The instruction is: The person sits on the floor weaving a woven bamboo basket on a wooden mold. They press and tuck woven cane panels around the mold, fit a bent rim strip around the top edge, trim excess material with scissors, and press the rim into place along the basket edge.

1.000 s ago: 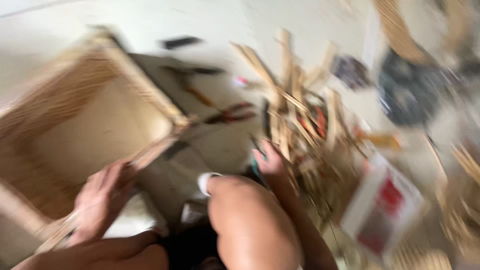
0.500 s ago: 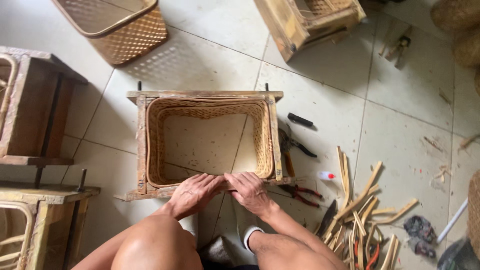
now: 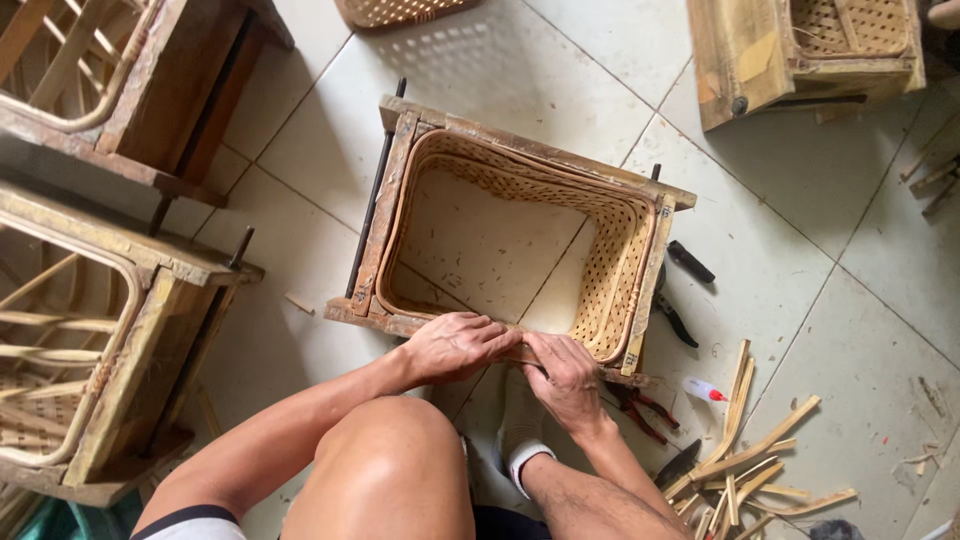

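1. My left hand [image 3: 458, 345] lies on the near edge of the woven basket [image 3: 520, 240]. Its fingers are curled down over the rim, so my grip there is pressed onto the basket.
2. My right hand [image 3: 565, 375] sits just beside my left hand, on the same near edge. Its fingers bend over the rim too, holding the basket.
3. My two hands almost touch each other in the middle of that edge.
4. The basket sits inside a wooden frame [image 3: 395, 190] on the tiled floor [image 3: 800, 240], right in front of my knees. It is open on top, and I can see the floor through it.
5. A black tool [image 3: 688, 262] lies on the floor just right of the frame.
6. Red-handled pliers [image 3: 640, 408] lie near my right hand, on its right side.
7. A small white bottle with a red cap [image 3: 703, 390] lies a bit farther right.
8. Cut strips of cane [image 3: 745, 455] are in a pile at the near right.
9. More wooden frames [image 3: 110, 290] stand on the left, and another one [image 3: 800, 50] is at the far right.
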The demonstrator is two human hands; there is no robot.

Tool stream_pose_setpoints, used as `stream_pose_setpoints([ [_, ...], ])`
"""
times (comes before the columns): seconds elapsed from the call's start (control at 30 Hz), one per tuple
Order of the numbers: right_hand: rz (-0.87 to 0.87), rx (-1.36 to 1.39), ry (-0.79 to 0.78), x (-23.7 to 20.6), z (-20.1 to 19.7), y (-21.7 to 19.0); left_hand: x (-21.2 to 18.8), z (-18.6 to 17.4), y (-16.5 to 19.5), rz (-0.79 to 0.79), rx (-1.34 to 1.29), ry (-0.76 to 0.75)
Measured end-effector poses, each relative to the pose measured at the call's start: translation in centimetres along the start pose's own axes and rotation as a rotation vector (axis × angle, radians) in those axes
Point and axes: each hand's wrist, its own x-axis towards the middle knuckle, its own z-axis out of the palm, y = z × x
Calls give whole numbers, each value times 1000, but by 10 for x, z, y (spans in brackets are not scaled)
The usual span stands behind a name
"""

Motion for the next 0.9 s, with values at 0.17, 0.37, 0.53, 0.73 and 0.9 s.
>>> stream_pose_setpoints([
  [0.17, -36, -41, 30, 3, -1, -1, 6, -15, 2, -25, -119, 149],
  [0.37, -43, -13, 51, 5, -3, -7, -9, -74, -10, -462, 3, 668],
  [0.53, -22, -9, 38, 1, -7, -9, -33, -93, -31, -887, 88, 556],
  [0.73, -45, -13, 53, -12, 0, 3, -44, -70, -45, -1068, 16, 317],
  [0.9, -39, -32, 47, -17, 6, 7, -51, -62, -54, -1089, -62, 297],
])
